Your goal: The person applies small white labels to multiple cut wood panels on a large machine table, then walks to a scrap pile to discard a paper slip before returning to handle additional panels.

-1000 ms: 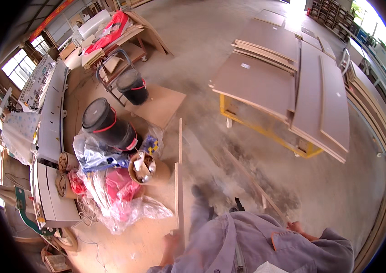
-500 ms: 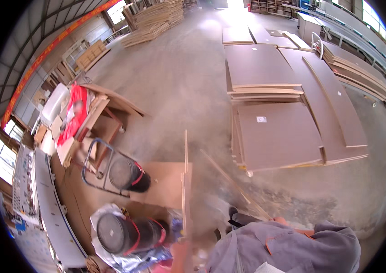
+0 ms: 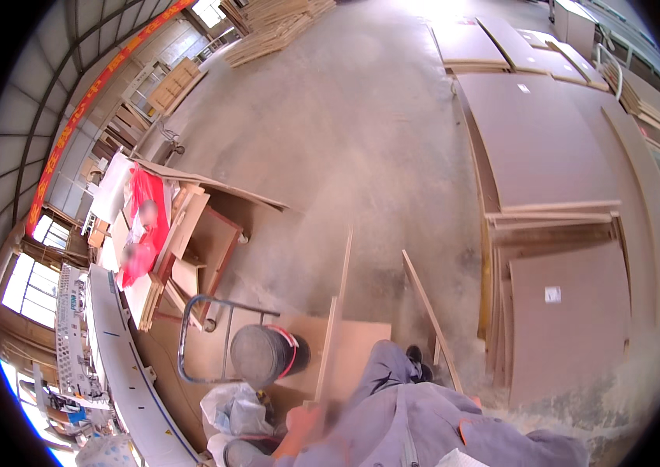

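At the lower middle, my left hand (image 3: pixel 299 424) is closed around the near end of narrow wooden boards (image 3: pixel 332 338), seen edge-on and pointing forward. My right hand (image 3: pixel 477 402) barely shows past my grey jacket, by the near end of another long wooden strip (image 3: pixel 431 317). That strip slants forward and left and appears held; the fingers are mostly hidden. Left of the boards, a black bucket (image 3: pixel 258 355) with a red band stands by the blue-grey handle of a trolley (image 3: pixel 182 350). A brown sheet (image 3: pixel 365 333) lies beneath.
Stacked brown panels (image 3: pixel 536 148) fill the right side. A cart (image 3: pixel 221 261) loaded with wood pieces and red plastic stands left, beside a long white machine (image 3: pixel 131 362). White plastic bags (image 3: pixel 236 409) lie near my left arm. More boards (image 3: pixel 279 31) are piled far back.
My view has turned and moved forward, so the panel stacks sit farther right and the bucket nearer. The boards at both hands have moved along with me; the right strip points more straight ahead.
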A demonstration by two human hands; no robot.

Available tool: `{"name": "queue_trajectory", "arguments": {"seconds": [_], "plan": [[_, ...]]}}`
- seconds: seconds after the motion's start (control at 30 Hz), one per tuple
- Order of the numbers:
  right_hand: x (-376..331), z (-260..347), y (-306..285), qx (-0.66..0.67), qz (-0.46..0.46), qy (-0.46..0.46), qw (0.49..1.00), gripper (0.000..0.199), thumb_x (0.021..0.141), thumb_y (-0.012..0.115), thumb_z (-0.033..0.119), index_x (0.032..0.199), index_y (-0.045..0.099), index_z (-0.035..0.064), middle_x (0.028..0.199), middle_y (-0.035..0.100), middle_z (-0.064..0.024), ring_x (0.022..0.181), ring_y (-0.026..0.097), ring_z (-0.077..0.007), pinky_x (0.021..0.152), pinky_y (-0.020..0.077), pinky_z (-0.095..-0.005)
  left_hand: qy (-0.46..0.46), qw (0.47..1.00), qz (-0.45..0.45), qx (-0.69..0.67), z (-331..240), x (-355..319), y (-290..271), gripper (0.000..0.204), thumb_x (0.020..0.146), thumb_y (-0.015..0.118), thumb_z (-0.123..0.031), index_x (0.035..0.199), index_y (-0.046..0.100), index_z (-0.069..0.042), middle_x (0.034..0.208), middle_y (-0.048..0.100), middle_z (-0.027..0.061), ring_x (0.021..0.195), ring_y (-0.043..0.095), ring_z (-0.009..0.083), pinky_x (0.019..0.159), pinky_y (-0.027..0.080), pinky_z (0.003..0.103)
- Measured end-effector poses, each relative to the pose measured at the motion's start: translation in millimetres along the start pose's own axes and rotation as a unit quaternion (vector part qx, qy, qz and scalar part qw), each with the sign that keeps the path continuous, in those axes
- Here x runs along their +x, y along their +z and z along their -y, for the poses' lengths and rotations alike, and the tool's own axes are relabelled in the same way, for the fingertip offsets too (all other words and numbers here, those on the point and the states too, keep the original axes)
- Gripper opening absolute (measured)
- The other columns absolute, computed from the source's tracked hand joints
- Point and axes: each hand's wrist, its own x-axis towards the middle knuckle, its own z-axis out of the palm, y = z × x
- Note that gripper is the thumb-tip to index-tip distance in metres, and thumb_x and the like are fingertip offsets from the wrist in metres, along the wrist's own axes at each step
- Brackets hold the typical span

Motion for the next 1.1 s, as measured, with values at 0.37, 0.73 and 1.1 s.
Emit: {"name": "queue_trajectory", "arguments": {"seconds": [0.37,0.73,1.1], "plan": [[192.7,350.0,-66.7,-0.164,-0.042,-0.129,0.977,0.038,0.084,0.053,0.035,0.083,0.07,0.0017,0.089,0.067,-0.0222,0.086,0.066,-0.0363,0.076,0.052,-0.0442,0.039,0.997,-0.019,-0.071,-26.2,410.7,-87.9,0.059,0.072,0.062,-0.054,0.086,0.069,0.004,0.085,0.066,0.026,0.085,0.066,0.0381,0.075,0.052,0.044],[337.0,778.0,-214.0,-0.169,-0.082,-0.066,0.98,0.039,0.084,0.055,0.036,0.079,0.07,-0.0002,0.078,0.067,-0.0204,0.08,0.067,-0.0351,0.074,0.0525,-0.0427,0.291,0.93,-0.084,0.207,-130.8,698.2,-355.5,0.026,0.083,0.055,-0.034,0.094,0.071,-0.016,0.083,0.068,0.0094,0.074,0.066,0.0291,0.064,0.05,0.047],[576.7,1163.6,-241.1,-0.18,-0.086,-0.071,0.977,0.037,0.084,0.051,0.034,0.078,0.069,0.0013,0.071,0.067,-0.0164,0.07,0.066,-0.0304,0.067,0.0531,-0.0402,-0.024,0.996,-0.018,-0.088,-225.8,968.7,-569.7,0.026,0.084,0.055,-0.033,0.095,0.07,-0.015,0.084,0.068,0.0099,0.076,0.065,0.0293,0.065,0.05,0.046]]}}
